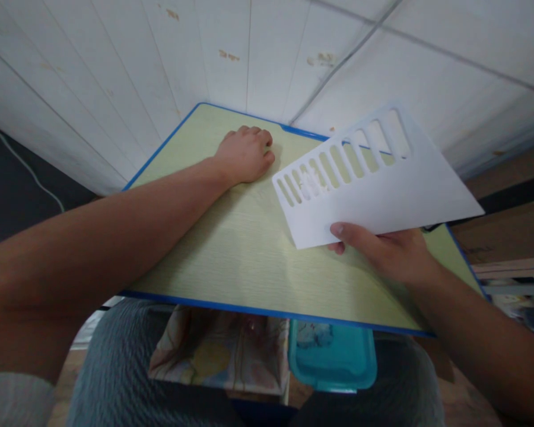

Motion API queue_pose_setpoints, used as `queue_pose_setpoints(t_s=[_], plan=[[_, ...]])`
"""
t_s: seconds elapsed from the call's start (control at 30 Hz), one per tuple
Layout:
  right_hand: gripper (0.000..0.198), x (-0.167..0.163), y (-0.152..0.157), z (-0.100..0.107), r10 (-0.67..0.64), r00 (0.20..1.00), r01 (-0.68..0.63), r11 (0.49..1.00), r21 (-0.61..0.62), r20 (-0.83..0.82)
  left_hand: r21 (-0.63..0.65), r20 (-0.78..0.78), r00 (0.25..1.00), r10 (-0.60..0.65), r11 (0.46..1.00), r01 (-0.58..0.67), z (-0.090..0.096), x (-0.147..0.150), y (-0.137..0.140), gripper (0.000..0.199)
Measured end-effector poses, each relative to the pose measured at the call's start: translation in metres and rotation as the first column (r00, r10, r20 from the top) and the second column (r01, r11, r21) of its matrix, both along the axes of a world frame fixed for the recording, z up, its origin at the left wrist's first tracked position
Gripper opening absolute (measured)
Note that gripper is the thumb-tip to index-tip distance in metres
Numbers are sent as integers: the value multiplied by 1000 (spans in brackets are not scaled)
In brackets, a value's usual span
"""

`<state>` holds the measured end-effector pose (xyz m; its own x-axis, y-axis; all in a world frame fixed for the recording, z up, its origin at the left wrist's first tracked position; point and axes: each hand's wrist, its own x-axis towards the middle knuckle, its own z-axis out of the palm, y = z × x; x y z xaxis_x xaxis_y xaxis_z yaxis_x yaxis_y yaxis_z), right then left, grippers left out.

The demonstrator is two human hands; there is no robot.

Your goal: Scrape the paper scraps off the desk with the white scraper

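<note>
My right hand (pixel 382 249) grips the lower edge of a white slotted sheet (pixel 382 196), with the thumb on top and fingers underneath. The sheet is thin and stiff-looking, held tilted above the table. A row of rounded slots runs along its far side, small at the left and longer toward the right. Whitish patches (pixel 312 181) show at several of the small slots; what they are is unclear. To the left, my left hand (pixel 245 155) rests on the pale yellow-green table (pixel 231 249) with its fingers curled in. Anything inside those fingers is hidden.
A blue rim edges the table, which stands against a white plank wall (pixel 222 35) with a grey cable (pixel 347 56). Below the front edge are a teal plastic container (pixel 338 362) and a patterned fabric-like bin (pixel 222 356), between my legs. Cardboard boxes (pixel 507 231) stand at right.
</note>
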<state>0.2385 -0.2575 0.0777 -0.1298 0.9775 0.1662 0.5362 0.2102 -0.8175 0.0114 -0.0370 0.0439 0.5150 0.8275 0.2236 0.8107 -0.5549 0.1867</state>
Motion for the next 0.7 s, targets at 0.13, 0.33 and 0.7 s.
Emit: queue_pose_setpoints(t_s=[0.13, 0.33, 0.7], plan=[[40, -1, 1, -4, -62, 998, 61, 997, 57, 14, -19, 12, 1000, 1, 1000, -1, 1, 0, -1, 46], [31, 0, -1, -2, 48, 998, -50, 998, 32, 35, -31, 68, 998, 0, 1000, 2, -6, -1, 6, 49], [41, -6, -18, 10, -142, 985, 147, 988, 46, -100, 9, 83, 997, 11, 1000, -11, -8, -4, 7, 49]])
